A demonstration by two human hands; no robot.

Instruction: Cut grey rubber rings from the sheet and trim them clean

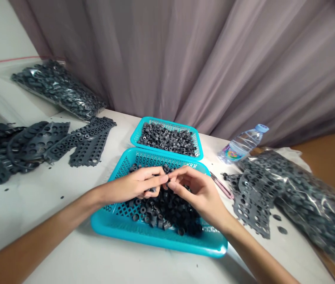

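Both forearms (pixel 51 225) reach in over a white tbl (pixel 66 248). Larger teal bskt (pixel 155 238) sits up front w/ smaller teal bskt (pixel 167 152) just behind. L hand (pixel 139 183) & R hand (pixel 198 187) are above larger teal bskt, fingertips meeting approx. mid-bskt; can't tell if either's gripping a pc. Small dk pcs (pixel 155 217) lie loose in larger teal bskt, directly below both hands; more in smaller teal bskt.

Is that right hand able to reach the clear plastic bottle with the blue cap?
Probably yes: nothing tall stands between the right hand and the bottle; the rim of the front turquoise plastic basket and a slim pink tool look low.
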